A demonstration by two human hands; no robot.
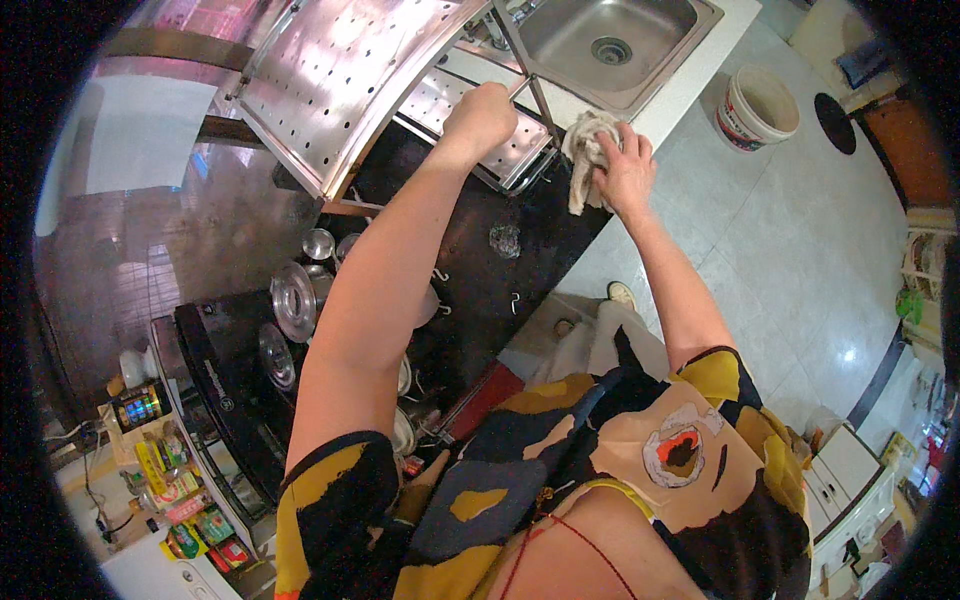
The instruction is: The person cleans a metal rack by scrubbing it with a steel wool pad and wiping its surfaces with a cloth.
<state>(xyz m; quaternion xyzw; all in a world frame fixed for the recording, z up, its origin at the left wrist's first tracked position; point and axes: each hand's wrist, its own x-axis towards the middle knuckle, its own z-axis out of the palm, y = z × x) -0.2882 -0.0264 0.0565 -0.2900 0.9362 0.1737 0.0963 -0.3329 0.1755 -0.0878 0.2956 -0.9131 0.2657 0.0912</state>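
Observation:
My left hand point(480, 120) is closed on a thin metal bar of the folding steel rack, above a lower perforated tray point(517, 154). A larger perforated steel shelf point(330, 82) stands tilted to its left. With fingers spread over it, my right hand point(628, 169) holds a crumpled whitish rag point(581, 161) against the counter's front edge, near the corner of the sink. A steel wool scrubber point(505, 241) and a small metal hook point(515, 302) lie on the dark countertop point(480, 262).
The stainless steel sink point(611, 49) is set in a white counter at the top. A white bucket point(757, 109) stands on the tiled floor. Pot lids point(294, 301) and a ladle point(318, 244) are beside my left arm. A black stove or hood panel point(225, 390) and food packets point(176, 487) are farther left.

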